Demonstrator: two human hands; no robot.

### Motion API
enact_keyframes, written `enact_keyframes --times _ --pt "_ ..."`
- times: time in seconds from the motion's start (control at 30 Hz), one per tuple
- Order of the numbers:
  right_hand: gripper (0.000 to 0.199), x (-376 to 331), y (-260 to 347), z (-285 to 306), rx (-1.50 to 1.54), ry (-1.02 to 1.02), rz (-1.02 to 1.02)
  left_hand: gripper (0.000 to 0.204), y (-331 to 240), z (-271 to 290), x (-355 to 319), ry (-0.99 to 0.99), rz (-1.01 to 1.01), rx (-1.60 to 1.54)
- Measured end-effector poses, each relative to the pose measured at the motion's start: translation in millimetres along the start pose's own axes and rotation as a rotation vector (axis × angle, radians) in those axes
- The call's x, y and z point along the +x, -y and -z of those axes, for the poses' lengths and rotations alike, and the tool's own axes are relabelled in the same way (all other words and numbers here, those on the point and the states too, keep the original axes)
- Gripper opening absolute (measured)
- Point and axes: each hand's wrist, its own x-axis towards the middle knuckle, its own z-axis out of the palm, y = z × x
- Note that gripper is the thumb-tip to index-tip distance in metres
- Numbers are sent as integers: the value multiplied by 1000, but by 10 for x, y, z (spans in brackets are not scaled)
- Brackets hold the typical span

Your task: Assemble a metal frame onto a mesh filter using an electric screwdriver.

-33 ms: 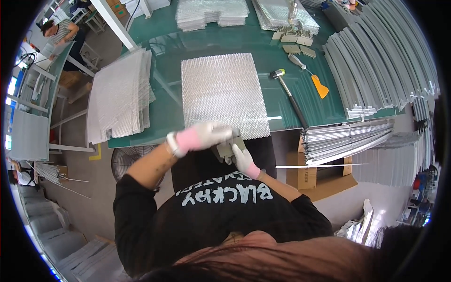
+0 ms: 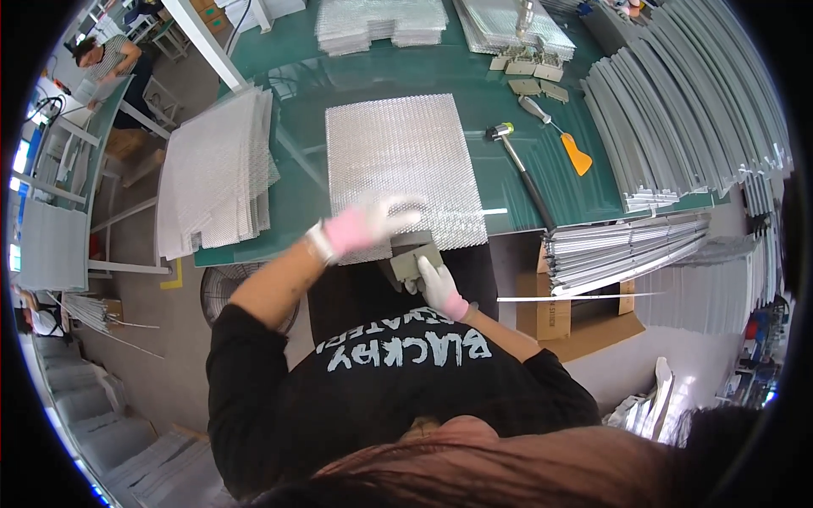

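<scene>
- Plate in grip, grey-green, at the near edge of the mesh sheet, close in front of my body, where I could probably look straight down on it.
- Furthest left among these things, a stack of similar sheets lay on the green bench, aside yet reachable, I suppose to leave the middle to one sheet.
- My left hand was over the sheet's near part, blurred, fingers stretched and let go of everything, as far as I could see; whether they touched the mesh I couldn't tell.
- Below the sheet, my right hand grasped the plate, thumb on its upper face, the other fingers mostly hidden; one hand on it seemed enough to steady it and free the other.
- Right of the sheet lay the hammer, handle pointing back at me, likely for a quick pick-up.
- Beyond its head sat loose plates, a small supply perhaps, and beside them a yellow-ended tool.
- Far right, panels stood packed side by side, presumably to save room.
</scene>
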Motion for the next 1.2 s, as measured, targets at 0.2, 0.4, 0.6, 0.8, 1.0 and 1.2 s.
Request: enact_keyframes --times 0.2,0.4,0.6,0.8,1.0,1.2 --pt "35 -29 80 38 56 -101 -33 65 368 -53 599 -203 -554 726" --pt "36 -81 122 38 16 -150 28 65 352 -106 589 -230 -512 758" --pt "35 -42 74 7 181 -210 66 65 343 -106 574 -230 -502 750" --pt "34 -32 69 -33 190 -180 24 64 376 -128 595 -243 -508 756" --pt "33 -14 68 -50 150 -194 59 64 377 -129 595 -241 -509 754" --pt "32 27 136 -139 254 -218 43 64 391 -147 584 -266 -513 764"
